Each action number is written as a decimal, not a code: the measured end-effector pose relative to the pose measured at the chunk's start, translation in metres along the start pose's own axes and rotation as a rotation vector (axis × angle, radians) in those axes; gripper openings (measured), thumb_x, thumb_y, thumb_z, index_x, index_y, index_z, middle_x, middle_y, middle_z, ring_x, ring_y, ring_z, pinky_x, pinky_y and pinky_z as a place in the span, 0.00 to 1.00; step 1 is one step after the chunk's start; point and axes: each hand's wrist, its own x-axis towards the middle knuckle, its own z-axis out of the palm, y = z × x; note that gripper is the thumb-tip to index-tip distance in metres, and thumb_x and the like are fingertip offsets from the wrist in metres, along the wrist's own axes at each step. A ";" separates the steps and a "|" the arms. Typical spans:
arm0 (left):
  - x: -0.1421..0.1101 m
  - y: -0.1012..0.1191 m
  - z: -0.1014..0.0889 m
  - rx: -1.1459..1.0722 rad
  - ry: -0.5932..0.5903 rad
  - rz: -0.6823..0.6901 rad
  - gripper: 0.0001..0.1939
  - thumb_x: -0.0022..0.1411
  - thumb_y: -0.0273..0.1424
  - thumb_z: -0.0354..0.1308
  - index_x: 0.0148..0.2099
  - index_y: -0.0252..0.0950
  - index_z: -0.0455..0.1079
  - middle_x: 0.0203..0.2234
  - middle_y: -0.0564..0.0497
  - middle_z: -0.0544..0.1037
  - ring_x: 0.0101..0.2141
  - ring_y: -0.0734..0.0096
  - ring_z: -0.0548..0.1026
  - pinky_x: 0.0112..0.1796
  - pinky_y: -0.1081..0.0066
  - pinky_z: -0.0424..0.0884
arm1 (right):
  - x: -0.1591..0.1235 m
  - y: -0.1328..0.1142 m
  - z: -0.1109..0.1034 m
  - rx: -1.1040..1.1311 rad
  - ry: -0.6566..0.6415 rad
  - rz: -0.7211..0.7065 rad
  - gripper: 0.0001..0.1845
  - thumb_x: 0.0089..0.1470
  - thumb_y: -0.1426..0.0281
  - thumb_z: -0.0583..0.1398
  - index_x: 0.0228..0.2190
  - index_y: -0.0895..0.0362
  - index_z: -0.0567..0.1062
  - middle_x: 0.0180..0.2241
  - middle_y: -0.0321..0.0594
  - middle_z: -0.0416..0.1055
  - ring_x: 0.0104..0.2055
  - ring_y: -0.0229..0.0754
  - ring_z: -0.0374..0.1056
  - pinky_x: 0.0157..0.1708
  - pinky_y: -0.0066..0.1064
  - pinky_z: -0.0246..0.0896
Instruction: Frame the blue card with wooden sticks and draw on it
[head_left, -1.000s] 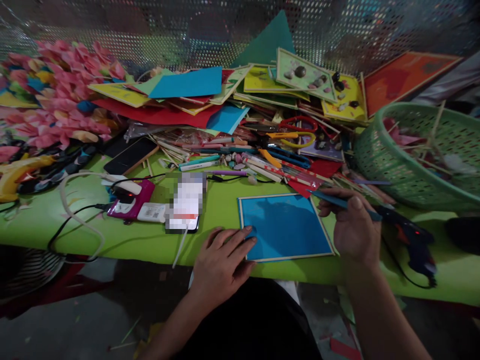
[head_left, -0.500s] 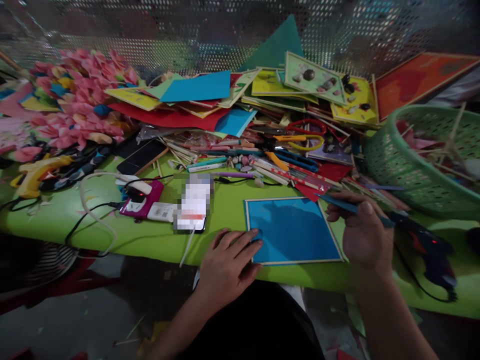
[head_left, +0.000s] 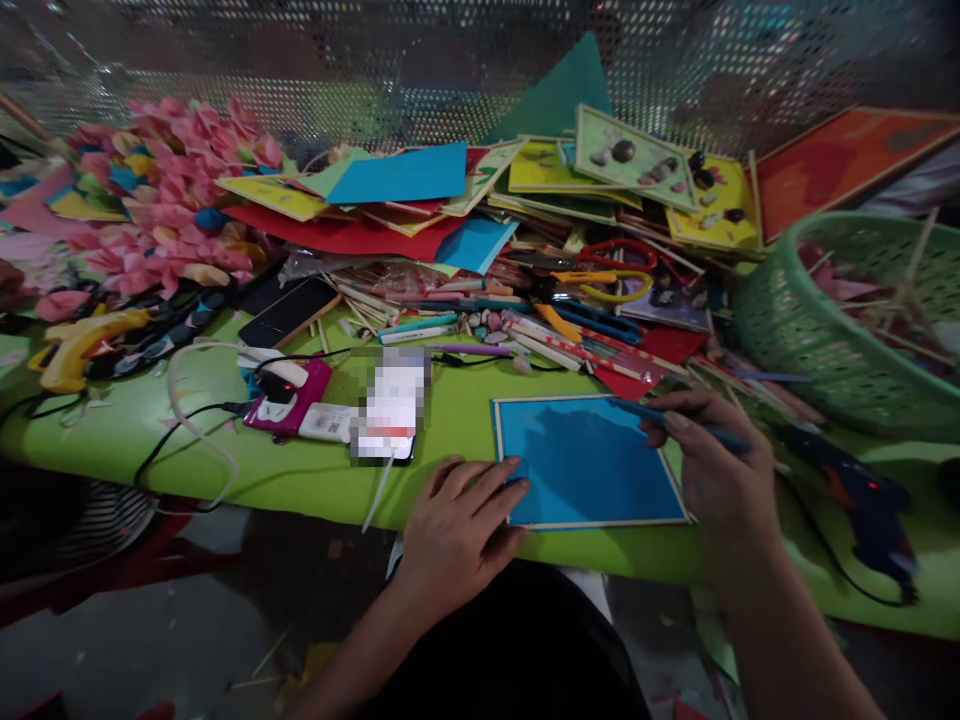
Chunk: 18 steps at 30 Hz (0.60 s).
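Note:
A blue card (head_left: 592, 470) with a border of thin pale sticks lies flat on the green tabletop in front of me. My left hand (head_left: 463, 520) rests with fingers stretched out, their tips on the card's left edge. In my right hand (head_left: 724, 465) is a slim blue pen (head_left: 686, 425), pinched between thumb and fingers. Its tip hovers over the card's upper right part; I cannot tell whether it touches. The hand casts a shadow across the card.
A lit phone (head_left: 394, 405) and a magenta power strip (head_left: 292, 400) with cables lie to the left. On the right are a dark glue gun (head_left: 862, 490) and a green basket (head_left: 780, 300). Pens, scissors (head_left: 615, 285), stick-framed pictures (head_left: 634, 155) and pink paper flowers (head_left: 187, 160) crowd the back.
My right hand has moved left with the pen, bringing its tip from beyond the card's upper right corner to over the card. My left hand stays on the card's edge.

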 end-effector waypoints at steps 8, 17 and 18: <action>0.001 -0.002 0.002 -0.012 0.008 0.002 0.17 0.70 0.37 0.59 0.60 0.44 0.74 0.62 0.57 0.76 0.54 0.62 0.73 0.58 0.55 0.66 | 0.002 0.001 -0.003 -0.183 -0.098 0.059 0.12 0.52 0.60 0.70 0.27 0.55 0.78 0.20 0.34 0.73 0.22 0.40 0.70 0.24 0.31 0.63; 0.004 -0.001 -0.001 0.004 0.015 0.010 0.16 0.71 0.37 0.58 0.59 0.44 0.75 0.60 0.55 0.77 0.53 0.61 0.74 0.56 0.55 0.66 | 0.003 -0.001 -0.003 -0.271 -0.131 0.069 0.12 0.52 0.60 0.68 0.27 0.55 0.76 0.18 0.33 0.73 0.21 0.39 0.69 0.22 0.29 0.60; 0.004 -0.001 -0.001 0.001 0.011 0.009 0.16 0.71 0.37 0.58 0.59 0.44 0.74 0.61 0.56 0.77 0.53 0.61 0.74 0.56 0.55 0.66 | 0.003 -0.001 -0.003 -0.278 -0.132 0.066 0.12 0.53 0.60 0.68 0.27 0.55 0.76 0.18 0.33 0.73 0.21 0.39 0.68 0.22 0.29 0.59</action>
